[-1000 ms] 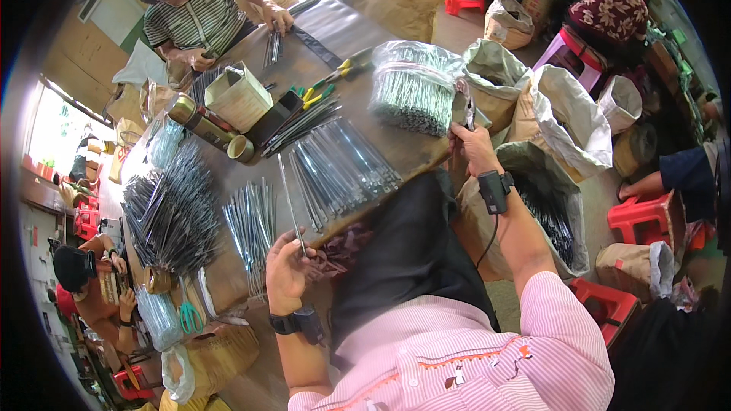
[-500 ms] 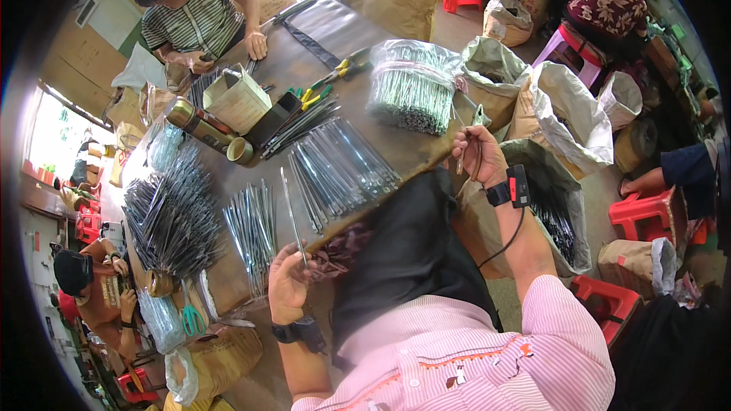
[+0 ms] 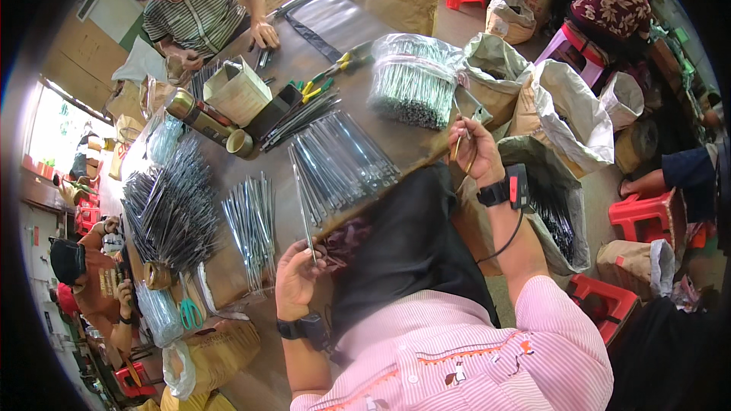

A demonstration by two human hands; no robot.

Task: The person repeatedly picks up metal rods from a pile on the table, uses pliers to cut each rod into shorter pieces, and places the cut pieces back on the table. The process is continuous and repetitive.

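Observation:
My left hand is closed in a pinch on a thin, silvery metal strip, which points away from me over the table's near edge. Out to the right, my right hand grips a small tool with two thin brownish handles that looks like pliers; fingers cover much of it. Ahead of the left hand, a row of flat metal strips lies fanned on the table. A smaller group of strips lies left of it. A plastic-wrapped bundle of thin rods stands beyond my right hand.
A large heap of dark strips lies at the table's left, by teal-handled scissors. A flask, carton and yellow-handled pliers lie farther back. Open sacks crowd the right. A co-worker sits opposite.
The strip in my left hand has shifted slightly right and toward the fanned row. My right hand has turned a little, tilting the tool. The co-worker opposite has moved a hand along the table.

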